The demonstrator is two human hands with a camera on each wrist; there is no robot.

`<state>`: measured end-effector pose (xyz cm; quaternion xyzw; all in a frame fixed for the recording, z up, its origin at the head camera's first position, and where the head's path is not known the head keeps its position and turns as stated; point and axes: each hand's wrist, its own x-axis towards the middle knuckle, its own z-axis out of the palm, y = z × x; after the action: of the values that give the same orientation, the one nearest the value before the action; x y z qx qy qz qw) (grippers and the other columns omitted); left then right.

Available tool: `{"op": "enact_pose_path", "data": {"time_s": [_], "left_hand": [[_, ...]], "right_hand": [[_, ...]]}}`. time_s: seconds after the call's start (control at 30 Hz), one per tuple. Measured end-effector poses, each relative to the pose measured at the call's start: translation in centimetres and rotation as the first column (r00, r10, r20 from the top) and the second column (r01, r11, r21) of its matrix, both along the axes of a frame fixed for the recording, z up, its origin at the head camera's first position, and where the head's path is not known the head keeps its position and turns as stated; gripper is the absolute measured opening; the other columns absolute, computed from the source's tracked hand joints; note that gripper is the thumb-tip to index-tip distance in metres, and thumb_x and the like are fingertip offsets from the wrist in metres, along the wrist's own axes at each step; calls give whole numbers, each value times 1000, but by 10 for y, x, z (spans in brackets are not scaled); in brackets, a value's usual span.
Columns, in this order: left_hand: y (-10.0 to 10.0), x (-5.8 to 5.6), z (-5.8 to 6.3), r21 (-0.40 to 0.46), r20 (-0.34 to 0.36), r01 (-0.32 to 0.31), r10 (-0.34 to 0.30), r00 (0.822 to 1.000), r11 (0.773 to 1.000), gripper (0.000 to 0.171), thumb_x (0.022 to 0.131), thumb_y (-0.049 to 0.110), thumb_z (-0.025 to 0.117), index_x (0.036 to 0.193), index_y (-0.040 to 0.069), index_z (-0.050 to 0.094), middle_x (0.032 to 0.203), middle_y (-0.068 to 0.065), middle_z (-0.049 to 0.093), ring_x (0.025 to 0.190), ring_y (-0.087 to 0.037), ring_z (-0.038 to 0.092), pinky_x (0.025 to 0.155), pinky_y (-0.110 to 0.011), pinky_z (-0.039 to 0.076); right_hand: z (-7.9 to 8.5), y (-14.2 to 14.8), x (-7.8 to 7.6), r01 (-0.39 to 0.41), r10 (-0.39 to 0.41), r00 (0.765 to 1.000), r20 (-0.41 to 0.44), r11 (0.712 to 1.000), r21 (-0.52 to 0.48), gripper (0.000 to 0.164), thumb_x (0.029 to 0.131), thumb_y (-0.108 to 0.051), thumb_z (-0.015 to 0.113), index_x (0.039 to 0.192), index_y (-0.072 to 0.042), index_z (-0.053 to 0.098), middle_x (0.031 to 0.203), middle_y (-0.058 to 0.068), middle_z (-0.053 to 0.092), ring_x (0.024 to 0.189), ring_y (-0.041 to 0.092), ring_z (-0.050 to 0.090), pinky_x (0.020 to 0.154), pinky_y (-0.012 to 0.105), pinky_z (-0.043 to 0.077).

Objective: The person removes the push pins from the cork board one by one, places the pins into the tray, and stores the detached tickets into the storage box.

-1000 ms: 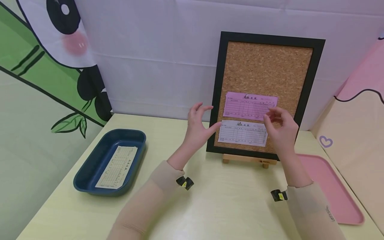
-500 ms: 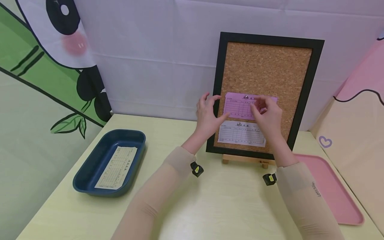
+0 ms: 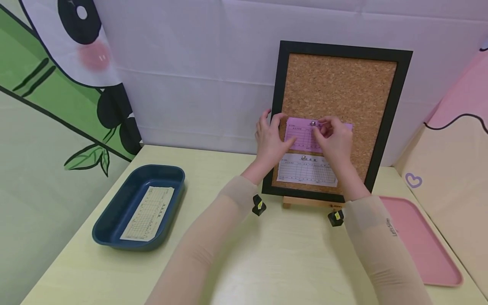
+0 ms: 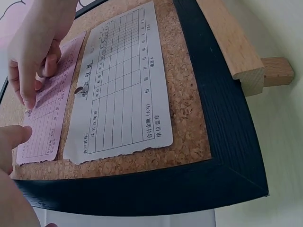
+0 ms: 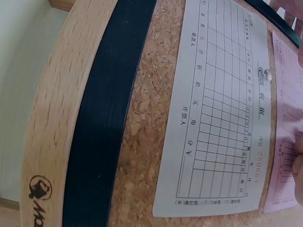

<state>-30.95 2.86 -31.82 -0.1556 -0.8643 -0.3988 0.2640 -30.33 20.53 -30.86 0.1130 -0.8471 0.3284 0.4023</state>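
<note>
A framed cork board stands on a small wooden easel. On it are a pink receipt slip and, below, a white receipt slip. A small clear push pin sits at the pink slip's top; another push pin is in the white one. My right hand has bent fingers over the pink slip, fingertips right beside its pin. With fingers spread at the frame's left edge, my left hand reaches its thumb over the pink slip's left part. The right hand covers the slip's right part.
A dark blue tray at the left holds a cream receipt slip. To the right, a pink tray lies partly behind the right forearm. A pale cloth backdrop hangs behind the board.
My right hand has moved left and up across the pink slip to its pin. The left hand has come right and up, its thumb now over the slip's left part.
</note>
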Motion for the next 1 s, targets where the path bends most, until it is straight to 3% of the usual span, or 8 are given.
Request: {"op": "enact_pose_path", "data": {"time_s": [0.43,0.77,1.0], "left_hand": [[8,-8,4,-14,32,1,-1,999,1000,58,78,34,77,124,23,45,152,-13,16,139,-28,18,107,-47,25],[8,-9,1,10,9,-5,5,1000,1000,48,78,30,78,116,21,50,151,-14,18,138,-28,19,106,-49,27],[2,-13,-4,53,-1,47,-47,999,998,39,80,27,76,113,20,56,153,-12,17,139,-28,18,106,-51,25]], "right_hand": [[-1,0,-3,19,-19,1000,6,999,26,26,87,-24,68,101,-1,64,75,12,61,65,16,49,60,20,34],[2,-2,-5,33,-34,998,48,999,18,26,88,-25,66,99,-2,65,76,11,62,66,15,49,60,19,34],[0,-2,-6,26,-26,998,49,1000,5,25,88,-25,66,98,-2,65,76,11,62,66,15,49,60,20,34]]}}
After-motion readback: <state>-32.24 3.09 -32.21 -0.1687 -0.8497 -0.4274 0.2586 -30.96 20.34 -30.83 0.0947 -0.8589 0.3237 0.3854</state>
